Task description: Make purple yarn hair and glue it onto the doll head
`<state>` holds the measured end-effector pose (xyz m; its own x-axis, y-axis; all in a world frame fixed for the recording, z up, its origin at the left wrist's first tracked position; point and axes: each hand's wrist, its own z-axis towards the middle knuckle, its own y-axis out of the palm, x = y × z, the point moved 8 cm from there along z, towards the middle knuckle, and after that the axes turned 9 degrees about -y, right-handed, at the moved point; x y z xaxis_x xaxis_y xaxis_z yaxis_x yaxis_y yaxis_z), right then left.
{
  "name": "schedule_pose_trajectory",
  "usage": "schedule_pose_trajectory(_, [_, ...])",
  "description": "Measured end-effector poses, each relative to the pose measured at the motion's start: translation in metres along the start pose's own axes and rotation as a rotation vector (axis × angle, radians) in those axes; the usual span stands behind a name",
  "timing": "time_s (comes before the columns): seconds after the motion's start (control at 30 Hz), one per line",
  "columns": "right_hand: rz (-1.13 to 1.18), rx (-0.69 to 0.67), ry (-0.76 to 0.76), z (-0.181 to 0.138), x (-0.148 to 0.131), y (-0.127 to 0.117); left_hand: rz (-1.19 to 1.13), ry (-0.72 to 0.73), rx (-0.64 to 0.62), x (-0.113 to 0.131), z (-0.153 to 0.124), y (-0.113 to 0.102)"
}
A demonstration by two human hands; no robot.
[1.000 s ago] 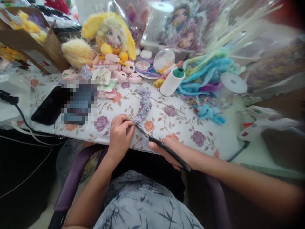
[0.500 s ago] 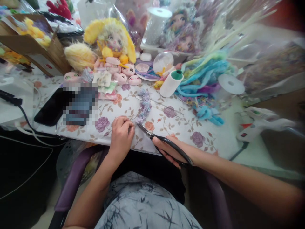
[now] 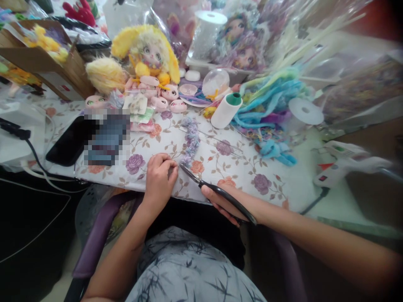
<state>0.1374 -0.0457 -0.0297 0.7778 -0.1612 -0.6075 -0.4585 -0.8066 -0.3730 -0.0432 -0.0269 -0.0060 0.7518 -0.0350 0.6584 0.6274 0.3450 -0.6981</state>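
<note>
My right hand [image 3: 220, 201] is wrapped round the black handles of a pair of scissors [image 3: 231, 195]. Their metal blades point up and left, with the tips close to the lower end of a fluffy lilac-and-blue strip of yarn [image 3: 192, 140] on the flowered tablecloth [image 3: 166, 144]. Just left of the tips, my left hand [image 3: 160, 172] rests with its fingers curled and pinched together. Whatever lies between those fingers is too small or hidden to make out.
A white thread cone [image 3: 223, 113] stands beyond the strip, beside blue yarn [image 3: 267, 100]. Doll faces [image 3: 170, 93] and a yellow plush doll [image 3: 147, 52] are at the back. A black phone [image 3: 69, 140] lies left; a glue gun [image 3: 340, 163] is at right.
The scissors' handles have come closer together and tilted slightly, and the tips have shifted a little left towards my left hand. My left hand stays almost in place.
</note>
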Motion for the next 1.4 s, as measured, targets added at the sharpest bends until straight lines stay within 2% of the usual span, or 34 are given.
schedule_pose_trajectory(0.2, [0.044,0.034,0.061,0.002,0.004,0.005,0.001,0.017,-0.006,0.002,0.0,-0.001])
schedule_pose_trajectory(0.43, [0.026,0.024,0.086,0.001,-0.004,0.005,0.002,0.01,-0.01,0.001,-0.001,0.0])
schedule_pose_trajectory(0.7, [-0.044,0.057,0.066,0.007,0.0,0.004,-0.01,0.017,-0.021,0.002,0.0,0.0])
schedule_pose_trajectory(0.93, [0.132,0.03,0.043,0.004,0.002,0.007,-0.002,0.021,-0.016,0.002,-0.001,0.0])
schedule_pose_trajectory(1.1, [0.06,0.023,-0.003,0.005,0.0,0.008,0.006,0.013,-0.003,0.001,-0.002,0.0])
schedule_pose_trajectory(1.4, [0.019,0.05,0.038,-0.001,-0.009,0.004,0.057,-0.009,0.014,0.003,0.0,0.002])
